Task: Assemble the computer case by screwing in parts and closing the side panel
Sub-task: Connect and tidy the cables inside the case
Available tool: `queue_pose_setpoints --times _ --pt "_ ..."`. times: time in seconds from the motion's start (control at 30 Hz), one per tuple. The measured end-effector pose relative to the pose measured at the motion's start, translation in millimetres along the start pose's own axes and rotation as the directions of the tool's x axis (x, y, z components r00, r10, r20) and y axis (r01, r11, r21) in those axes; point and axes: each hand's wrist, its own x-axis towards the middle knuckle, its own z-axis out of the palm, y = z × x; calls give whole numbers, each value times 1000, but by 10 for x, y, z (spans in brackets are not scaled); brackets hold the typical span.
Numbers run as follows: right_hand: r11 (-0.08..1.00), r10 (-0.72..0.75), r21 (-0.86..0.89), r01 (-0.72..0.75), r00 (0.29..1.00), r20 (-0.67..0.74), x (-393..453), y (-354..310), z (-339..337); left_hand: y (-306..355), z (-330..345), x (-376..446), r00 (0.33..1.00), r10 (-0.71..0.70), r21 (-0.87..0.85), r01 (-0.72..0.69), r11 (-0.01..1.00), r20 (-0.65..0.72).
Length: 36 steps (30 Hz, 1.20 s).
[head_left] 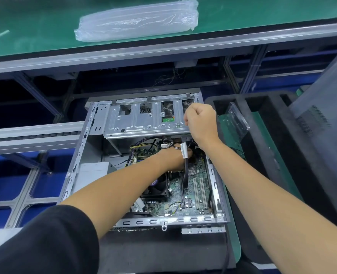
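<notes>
Head camera view, looking down: an open computer case [144, 165] lies on its side on the workbench, its open face upward so the interior can be reached. The left hand [175, 157] reaches deep inside, under the raised drive cage [144, 117], among black cables [184, 155] above the motherboard [193, 186]; its fingers are hidden, so I cannot tell whether they hold anything. The right hand [201, 123] hovers at the cage's right end with its fingers curled tight (likely pinching something small, though nothing shows). The side panel [322, 115] appears to lean at the right, not yet fitted. A plastic bag [138, 20] lies on the green shelf beyond.
</notes>
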Motion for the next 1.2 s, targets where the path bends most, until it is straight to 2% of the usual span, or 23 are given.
queue_pose_setpoints --times 0.1,0.17,0.43,0.73,0.9,1.13,1.2 --pt "1000 -3 -3 3 1000 -3 0 4 7 -13 -18 -21 999 53 86 -54 995 4" --pt "1000 -5 -11 5 1000 -5 0 5 10 -11 -12 -31 999 36 98 -35 995 -1" --pt "1000 0 -10 0 1000 -9 -6 -6 14 -15 -14 -75 999 -43 -77 45 996 19" --pt "1000 8 6 -8 999 -36 17 20 22 0 34 -92 993 -116 -102 116 988 4" --pt "1000 2 -11 -2 1000 -24 24 36 36 82 101 -3 999 -23 -110 19 994 -35" --pt "1000 -14 -22 13 1000 -26 25 35 27 140 119 32 995 -87 -5 87 996 -51" --pt "1000 -12 -18 11 1000 -27 24 32 22 139 129 13 991 -116 -52 113 992 -60"
